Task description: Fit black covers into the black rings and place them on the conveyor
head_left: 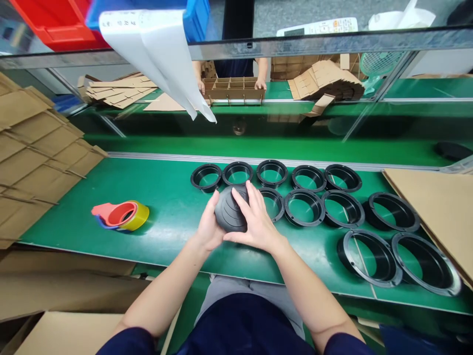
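Between my two hands is a dark grey round domed part (225, 212) with curved grooves on its face, held above the green bench. My left hand (208, 226) cups its left side, thumb along the edge. My right hand (259, 223) lies over its right side, with fingers bent onto the top and the thumb at the lower edge. Just beyond and to the right stand several black flanged rings (305, 207) in rows, open in the middle. A nearer pair includes a larger-looking ring (428, 240) at the right. My right hand partly hides one ring.
A tape dispenser (120, 216) with yellow tape lies at left. Cardboard dividers (40, 148) lean at the far left; a flat cardboard sheet (436, 207) lies at right. Beyond the rail, another person's hands (260, 81) hold a cardboard divider (232, 89). White paper (158, 49) hangs above.
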Motion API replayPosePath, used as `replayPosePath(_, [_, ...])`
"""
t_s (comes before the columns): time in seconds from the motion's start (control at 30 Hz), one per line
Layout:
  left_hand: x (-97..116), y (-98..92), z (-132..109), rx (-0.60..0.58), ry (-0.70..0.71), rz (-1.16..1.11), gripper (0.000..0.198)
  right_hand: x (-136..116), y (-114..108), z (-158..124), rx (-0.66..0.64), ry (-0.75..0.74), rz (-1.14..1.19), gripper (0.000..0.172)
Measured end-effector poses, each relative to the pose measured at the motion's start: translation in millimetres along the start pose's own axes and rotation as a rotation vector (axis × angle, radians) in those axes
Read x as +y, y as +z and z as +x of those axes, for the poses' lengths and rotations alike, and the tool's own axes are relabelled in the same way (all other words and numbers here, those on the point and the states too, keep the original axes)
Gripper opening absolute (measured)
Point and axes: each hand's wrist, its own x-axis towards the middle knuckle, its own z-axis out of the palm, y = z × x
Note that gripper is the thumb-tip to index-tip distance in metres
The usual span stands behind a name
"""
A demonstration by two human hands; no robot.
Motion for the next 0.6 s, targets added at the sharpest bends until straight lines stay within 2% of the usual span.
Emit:
replayPosePath(0.1, [9.0,-8.1,5.0,-0.1,-0.016,0.174,0.075,2.5,-3.4,-1.1,-0.004,0.0,0.073,0.118])
replayPosePath(0.13, [18.0,-14.1,12.4,-0.09,0.04,0.274,0.081,3.6,-3.6,-1.4,0.01,0.005,0.097,0.117])
replayPosePath(0.17, [29.9,-21.9,22.6,-0.017,0.149,0.398,0.082,4.6,-3.3,-1.6,0.024,0.012,0.117,0.116])
replayPosePath(0.2, [43.6,-31.3,35.2,0.113,0.289,0.541,0.078,5.5,-2.6,-1.7,0.036,0.021,0.131,0.114])
replayPosePath(0.27, [72.3,-53.4,62.5,0.53,0.573,0.852,0.064,6.4,-0.6,-1.8,0.05,0.039,0.137,0.112])
replayPosePath(0.3, [84.7,-64.8,74.5,0.676,0.583,0.973,0.066,6.3,0.4,-1.8,0.052,0.043,0.134,0.112])
replayPosePath(0.33, [94.2,-75.6,83.6,0.742,0.536,1.037,0.067,5.7,1.4,-2.0,0.051,0.037,0.132,0.112])
replayPosePath(0.37, [100.5,-85.3,88.7,0.755,0.469,1.061,0.065,4.6,2.3,-2.4,0.047,0.024,0.129,0.112])
replayPosePath(0.43, [102.2,-100.7,85.7,0.666,0.351,1.016,0.053,1.5,4.4,-4.2,0.026,-0.021,0.123,0.113])
replayPosePath(0.5, [92.4,-112.1,66.2,0.582,0.318,0.942,0.047,-2.3,7.4,-7.3,-0.004,-0.069,0.115,0.114])
replayPosePath(0.6, [68.5,-126.4,20.4,0.501,0.305,0.833,0.051,-9.5,15.3,-9.9,-0.062,-0.091,0.093,0.113])
